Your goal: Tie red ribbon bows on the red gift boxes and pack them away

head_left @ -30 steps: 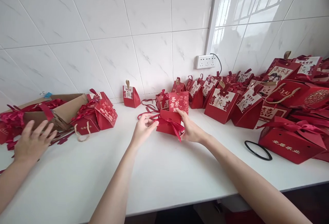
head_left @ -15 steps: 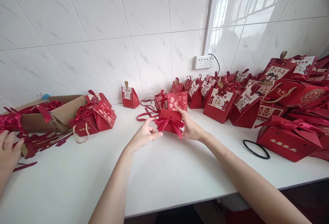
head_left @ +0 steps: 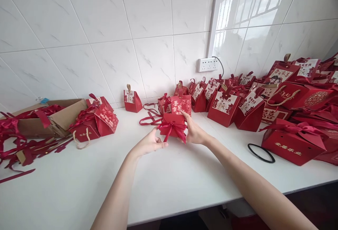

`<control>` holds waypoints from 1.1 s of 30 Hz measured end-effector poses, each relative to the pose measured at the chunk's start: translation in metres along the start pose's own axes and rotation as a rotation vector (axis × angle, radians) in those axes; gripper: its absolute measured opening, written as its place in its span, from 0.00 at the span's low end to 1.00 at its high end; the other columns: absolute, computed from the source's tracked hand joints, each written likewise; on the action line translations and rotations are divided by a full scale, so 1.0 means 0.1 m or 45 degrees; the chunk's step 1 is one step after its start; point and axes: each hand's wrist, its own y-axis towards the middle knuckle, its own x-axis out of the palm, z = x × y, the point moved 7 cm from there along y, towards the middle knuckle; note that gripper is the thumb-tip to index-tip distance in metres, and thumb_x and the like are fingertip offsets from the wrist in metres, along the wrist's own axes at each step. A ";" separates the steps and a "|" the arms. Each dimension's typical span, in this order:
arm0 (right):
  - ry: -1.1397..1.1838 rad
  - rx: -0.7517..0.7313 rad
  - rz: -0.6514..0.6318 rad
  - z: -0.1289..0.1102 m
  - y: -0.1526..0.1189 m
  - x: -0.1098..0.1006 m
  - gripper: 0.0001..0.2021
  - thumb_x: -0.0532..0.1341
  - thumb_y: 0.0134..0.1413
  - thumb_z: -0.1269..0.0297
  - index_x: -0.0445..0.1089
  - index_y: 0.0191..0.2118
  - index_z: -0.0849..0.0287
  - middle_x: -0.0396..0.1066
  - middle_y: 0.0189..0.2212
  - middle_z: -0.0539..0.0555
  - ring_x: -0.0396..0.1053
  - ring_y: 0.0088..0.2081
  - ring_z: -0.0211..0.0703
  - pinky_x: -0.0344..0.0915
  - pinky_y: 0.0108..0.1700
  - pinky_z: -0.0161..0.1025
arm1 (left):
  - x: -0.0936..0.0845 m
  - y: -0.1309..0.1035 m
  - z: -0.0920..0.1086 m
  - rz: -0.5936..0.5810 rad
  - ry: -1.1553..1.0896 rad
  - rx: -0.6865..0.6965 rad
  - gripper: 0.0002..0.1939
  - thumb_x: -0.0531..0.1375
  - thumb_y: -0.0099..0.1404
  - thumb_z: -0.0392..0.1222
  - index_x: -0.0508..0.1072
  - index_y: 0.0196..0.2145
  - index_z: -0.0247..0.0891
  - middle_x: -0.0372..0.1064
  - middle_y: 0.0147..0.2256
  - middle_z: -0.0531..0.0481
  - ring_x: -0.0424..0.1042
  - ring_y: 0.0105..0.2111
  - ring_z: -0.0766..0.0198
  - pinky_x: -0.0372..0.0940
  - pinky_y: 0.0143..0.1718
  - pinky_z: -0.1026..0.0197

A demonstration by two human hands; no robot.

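A small red box (head_left: 173,119) with a dark pink ribbon bow (head_left: 173,129) on its front sits at the middle of the white table. My right hand (head_left: 194,131) grips its right side, thumb and fingers around the edge. At the left side of the bow is my left hand (head_left: 151,142), its fingers bent and apart, with the fingertips at the ribbon's left edge. Just behind the box stands a red box with gold characters (head_left: 181,104), and loose red ribbon (head_left: 150,119) lies to the left of it.
An open cardboard box (head_left: 63,117) of ribbons is on the left, beside red boxes (head_left: 86,131). Many red gift boxes (head_left: 224,107) crowd the right. A black ring (head_left: 261,153) lies in front of them. A power strip (head_left: 208,64) is on the wall.
The other person's hand at the far left has gone out of view. My left hand has turned slightly by the bow, and a ribbon tail now hangs at the bow's left.
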 end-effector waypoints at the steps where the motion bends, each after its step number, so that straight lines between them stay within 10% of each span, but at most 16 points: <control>1: 0.016 0.006 -0.012 0.00 0.00 0.00 0.49 0.66 0.37 0.67 0.35 0.62 0.60 0.53 0.55 0.69 0.59 0.54 0.59 0.60 0.53 0.53 | 0.00 0.00 -0.01 -0.007 0.010 0.005 0.45 0.65 0.50 0.49 0.47 0.59 0.39 0.57 0.20 0.59 0.61 0.24 0.67 0.56 0.25 0.66; 6: 0.095 -0.018 -0.090 -0.03 0.00 0.02 0.45 0.65 0.38 0.70 0.39 0.60 0.58 0.55 0.54 0.66 0.60 0.54 0.55 0.61 0.54 0.51 | -0.07 -0.07 -0.10 -0.146 0.035 -0.054 0.49 0.68 0.46 0.48 0.48 0.61 0.43 0.66 0.29 0.52 0.67 0.30 0.64 0.61 0.34 0.61; 13: 0.135 -0.171 -0.145 -0.17 -0.01 0.05 0.43 0.63 0.39 0.73 0.40 0.61 0.56 0.48 0.57 0.65 0.54 0.58 0.54 0.58 0.56 0.50 | -0.20 0.00 0.07 0.098 -0.543 0.160 0.31 0.56 0.59 0.56 0.56 0.57 0.45 0.58 0.55 0.42 0.59 0.55 0.54 0.64 0.44 0.59; 21: 0.186 -0.104 -0.124 -0.10 -0.02 0.05 0.46 0.63 0.38 0.73 0.40 0.63 0.54 0.51 0.57 0.62 0.57 0.57 0.53 0.58 0.56 0.50 | -0.09 0.11 0.07 0.310 -0.357 0.242 0.37 0.67 0.50 0.45 0.55 0.55 0.45 0.55 0.57 0.43 0.58 0.56 0.54 0.58 0.55 0.54; 33: 0.389 0.095 -0.178 -0.03 -0.01 0.11 0.50 0.65 0.39 0.70 0.33 0.65 0.51 0.45 0.62 0.64 0.56 0.58 0.51 0.59 0.55 0.49 | 0.07 0.15 0.03 0.084 -0.465 0.252 0.56 0.68 0.48 0.45 0.33 0.62 0.52 0.56 0.58 0.45 0.56 0.58 0.54 0.53 0.58 0.48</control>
